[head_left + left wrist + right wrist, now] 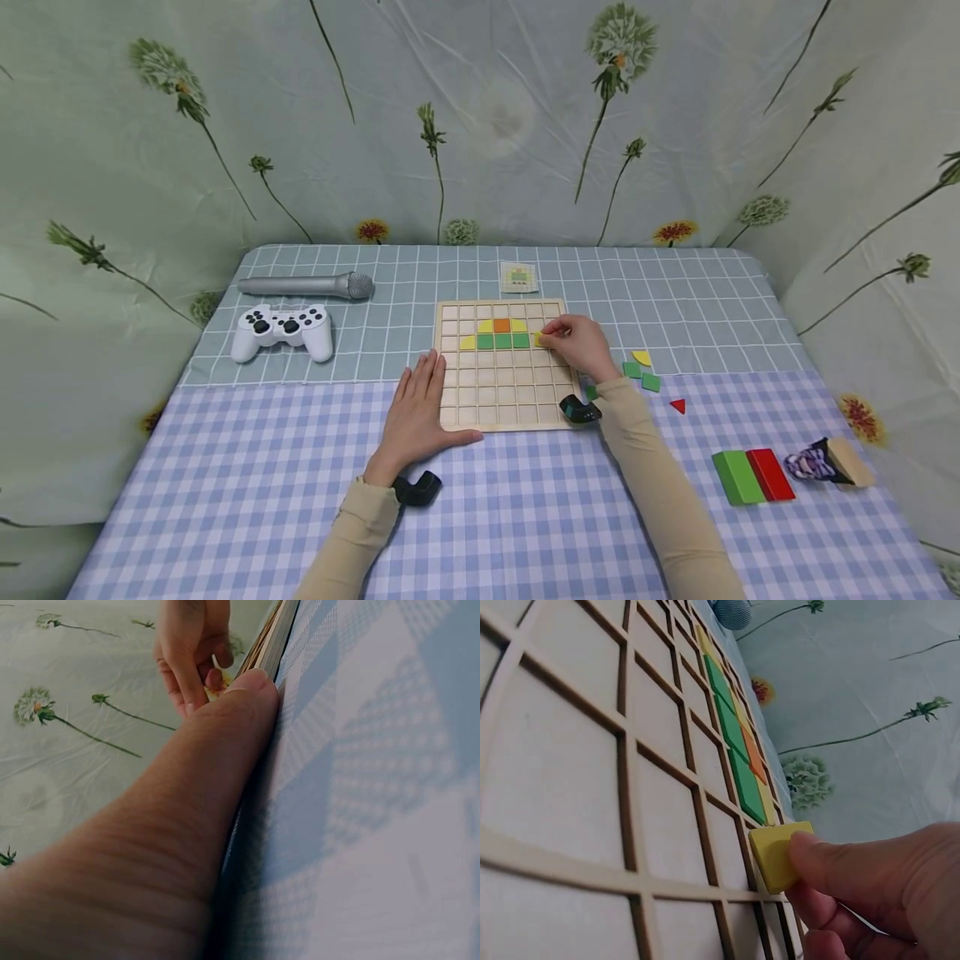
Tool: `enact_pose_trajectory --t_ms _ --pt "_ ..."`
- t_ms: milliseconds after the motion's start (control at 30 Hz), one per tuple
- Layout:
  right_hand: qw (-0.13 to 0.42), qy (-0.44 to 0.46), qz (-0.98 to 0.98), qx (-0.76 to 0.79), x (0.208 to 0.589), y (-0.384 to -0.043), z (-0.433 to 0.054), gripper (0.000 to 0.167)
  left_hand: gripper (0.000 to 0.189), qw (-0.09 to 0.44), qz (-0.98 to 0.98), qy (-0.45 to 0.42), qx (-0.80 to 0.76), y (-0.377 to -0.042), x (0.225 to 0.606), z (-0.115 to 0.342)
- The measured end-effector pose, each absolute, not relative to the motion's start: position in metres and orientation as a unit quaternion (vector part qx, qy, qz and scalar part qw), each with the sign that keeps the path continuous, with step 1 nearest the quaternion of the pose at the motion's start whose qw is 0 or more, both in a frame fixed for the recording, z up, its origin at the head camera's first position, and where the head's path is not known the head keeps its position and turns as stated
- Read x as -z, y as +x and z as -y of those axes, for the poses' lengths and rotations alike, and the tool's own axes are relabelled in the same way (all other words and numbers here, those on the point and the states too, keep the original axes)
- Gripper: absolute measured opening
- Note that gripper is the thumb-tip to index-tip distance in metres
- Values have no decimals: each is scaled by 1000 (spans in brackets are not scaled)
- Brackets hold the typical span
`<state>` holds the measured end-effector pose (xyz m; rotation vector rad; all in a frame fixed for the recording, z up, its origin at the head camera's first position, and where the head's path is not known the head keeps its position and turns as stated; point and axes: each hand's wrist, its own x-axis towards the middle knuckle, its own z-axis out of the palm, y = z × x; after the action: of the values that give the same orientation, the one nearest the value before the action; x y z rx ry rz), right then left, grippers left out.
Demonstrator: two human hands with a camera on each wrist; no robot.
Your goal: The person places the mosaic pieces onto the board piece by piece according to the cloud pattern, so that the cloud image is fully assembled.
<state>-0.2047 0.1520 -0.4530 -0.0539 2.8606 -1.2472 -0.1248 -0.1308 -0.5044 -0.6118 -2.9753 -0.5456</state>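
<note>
Above the board [506, 395], a pinched yellow piece [772, 855] tilts.

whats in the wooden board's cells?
The board holds three green squares, a yellow piece at their left; above them, an orange square between two other yellow pieces. Whatever the right hand, its pinched yellow tile and black wrist device cover is hidden.

Head view looks forward and down over the table [225, 500], from above. Left wrist: close along the left thumb [199, 750]; right hand [193, 645], upper centre. Right wrist: close across the board [562, 742]; same hand, lower right.
</note>
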Motion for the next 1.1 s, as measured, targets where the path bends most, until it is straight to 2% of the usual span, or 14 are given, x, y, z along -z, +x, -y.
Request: enact_pose_trajectory --t_ms 433,667,767,967,1100 --pt "-15 -19 -944 328 455 -201 -146 13 125 20 964 -199 173 -125 501 129" --pt "2 -36 -939 341 454 -192 -157 14 124 24 962 -204 180 -124 501 128" --pt "-9 -39 -936 350 455 -188 -168 17 124 23 962 -205 180 -124 501 128" --pt "-70 9 -943 324 455 -180 -197 18 125 24 962 -202 183 -125 502 130" --pt "-63 62 -950 301 450 -172 -218 21 125 21 962 -201 183 -125 503 131"
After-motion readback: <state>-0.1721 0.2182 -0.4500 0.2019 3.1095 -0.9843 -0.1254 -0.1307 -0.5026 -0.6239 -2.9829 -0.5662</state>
